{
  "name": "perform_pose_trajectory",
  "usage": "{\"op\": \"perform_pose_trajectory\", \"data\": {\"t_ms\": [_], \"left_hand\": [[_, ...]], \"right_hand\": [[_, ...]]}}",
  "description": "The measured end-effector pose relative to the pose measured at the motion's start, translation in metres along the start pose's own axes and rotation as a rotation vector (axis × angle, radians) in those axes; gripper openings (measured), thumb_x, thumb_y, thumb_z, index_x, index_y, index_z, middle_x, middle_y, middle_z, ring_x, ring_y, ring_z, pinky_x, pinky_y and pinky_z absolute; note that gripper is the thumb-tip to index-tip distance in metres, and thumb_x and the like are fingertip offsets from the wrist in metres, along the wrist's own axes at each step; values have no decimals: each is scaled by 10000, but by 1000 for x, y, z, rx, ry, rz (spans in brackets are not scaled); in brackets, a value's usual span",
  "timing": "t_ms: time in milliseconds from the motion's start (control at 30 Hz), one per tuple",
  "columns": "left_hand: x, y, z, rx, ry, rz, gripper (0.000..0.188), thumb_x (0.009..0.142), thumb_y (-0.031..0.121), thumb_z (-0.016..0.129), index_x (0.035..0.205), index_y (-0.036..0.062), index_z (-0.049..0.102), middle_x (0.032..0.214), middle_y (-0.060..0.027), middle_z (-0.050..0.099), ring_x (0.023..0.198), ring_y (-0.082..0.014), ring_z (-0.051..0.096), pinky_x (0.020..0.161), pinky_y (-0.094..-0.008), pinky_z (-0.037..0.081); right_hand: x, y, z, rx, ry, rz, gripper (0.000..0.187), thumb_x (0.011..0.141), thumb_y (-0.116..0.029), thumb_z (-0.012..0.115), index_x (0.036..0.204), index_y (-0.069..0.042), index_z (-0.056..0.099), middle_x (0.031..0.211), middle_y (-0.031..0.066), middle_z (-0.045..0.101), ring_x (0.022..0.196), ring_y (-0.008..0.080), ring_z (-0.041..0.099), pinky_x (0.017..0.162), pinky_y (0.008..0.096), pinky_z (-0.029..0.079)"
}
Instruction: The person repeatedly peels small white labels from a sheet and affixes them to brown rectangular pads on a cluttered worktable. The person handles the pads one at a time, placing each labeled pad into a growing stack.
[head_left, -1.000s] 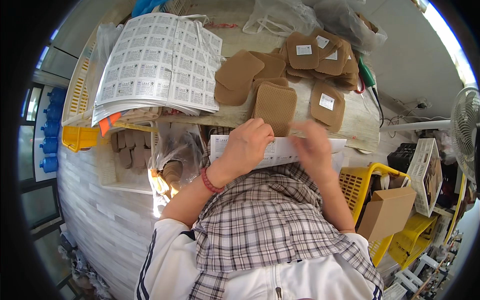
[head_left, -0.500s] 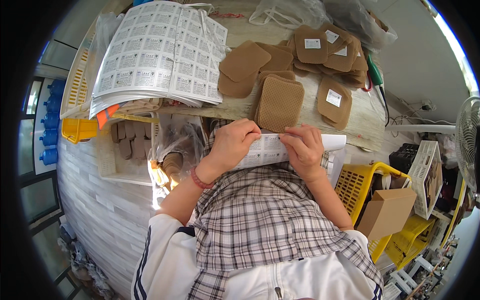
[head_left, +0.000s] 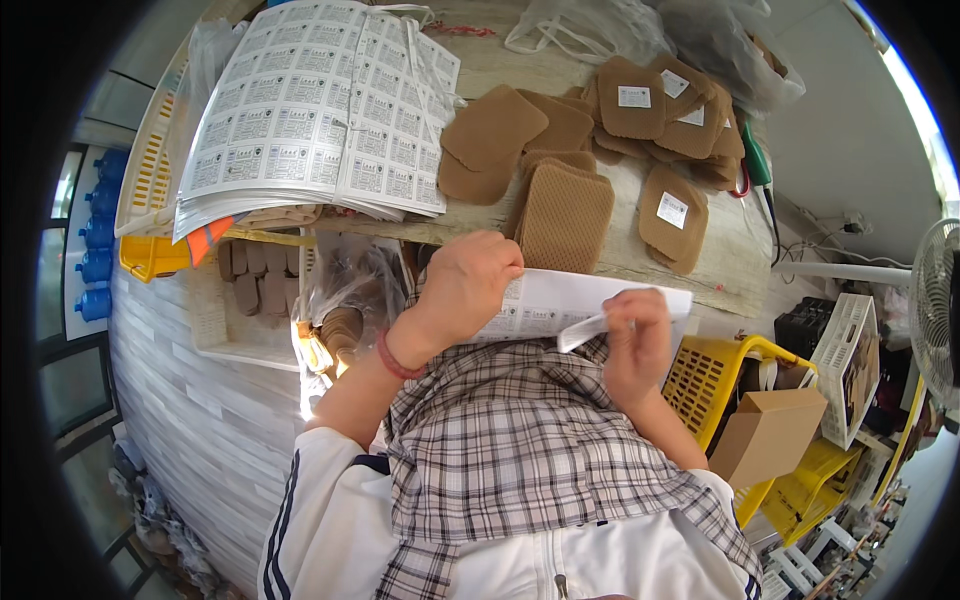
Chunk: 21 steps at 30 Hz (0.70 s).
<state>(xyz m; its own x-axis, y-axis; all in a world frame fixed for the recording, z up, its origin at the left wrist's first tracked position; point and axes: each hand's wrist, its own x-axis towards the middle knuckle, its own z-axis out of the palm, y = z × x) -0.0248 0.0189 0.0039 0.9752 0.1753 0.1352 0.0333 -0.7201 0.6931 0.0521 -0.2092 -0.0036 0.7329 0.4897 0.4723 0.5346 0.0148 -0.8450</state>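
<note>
A label sheet (head_left: 540,305) lies across my lap at the table's front edge, printed with rows of small labels at its left part and blank white toward the right. My left hand (head_left: 462,288) pinches its upper left edge. Closed over the sheet's right part, my right hand (head_left: 638,345) holds a narrow white strip (head_left: 580,334) that slants down to the left; whether it is still joined to the sheet I cannot tell. Just beyond my hands stands a stack of brown textured pads (head_left: 566,218). To its right lies a brown pad with a white label (head_left: 672,212).
A thick stack of printed label sheets (head_left: 270,120) fills the table's left. Behind are loose brown pads (head_left: 495,130), labelled pads (head_left: 632,97) and clear plastic bags (head_left: 590,25). Green-handled tool (head_left: 754,150) at the right edge. A yellow crate (head_left: 700,385) and cardboard box (head_left: 770,435) stand at right.
My right hand has moved right and down, away from the left hand, with the white strip now in its fingers. More blank white shows on the sheet. My left hand keeps its pinch.
</note>
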Motion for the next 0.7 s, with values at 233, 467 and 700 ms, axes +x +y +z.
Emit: {"op": "perform_pose_trajectory", "data": {"t_ms": [233,467,700], "left_hand": [[6,8,13,92,73,309,55,846,26,646,886,-5,625,1242,-205,635,1252,-382,574,1040,-492,444],[6,1,18,127,28,293,108,839,19,610,933,-26,637,1254,-218,636,1274,-380,568,1095,-521,416],[8,3,18,148,15,279,89,843,20,602,912,-19,642,1263,-208,639,1280,-362,572,1097,-521,418]], "right_hand": [[62,49,16,285,29,494,56,1007,-51,606,1006,3,592,864,10,611,774,75,540,714,226,456],[72,72,24,28,-51,503,52,974,-42,641,980,7,628,844,19,640,771,88,567,720,246,482],[79,73,23,-71,-86,465,58,950,-36,661,968,10,631,808,43,654,735,106,583,697,266,492]]}}
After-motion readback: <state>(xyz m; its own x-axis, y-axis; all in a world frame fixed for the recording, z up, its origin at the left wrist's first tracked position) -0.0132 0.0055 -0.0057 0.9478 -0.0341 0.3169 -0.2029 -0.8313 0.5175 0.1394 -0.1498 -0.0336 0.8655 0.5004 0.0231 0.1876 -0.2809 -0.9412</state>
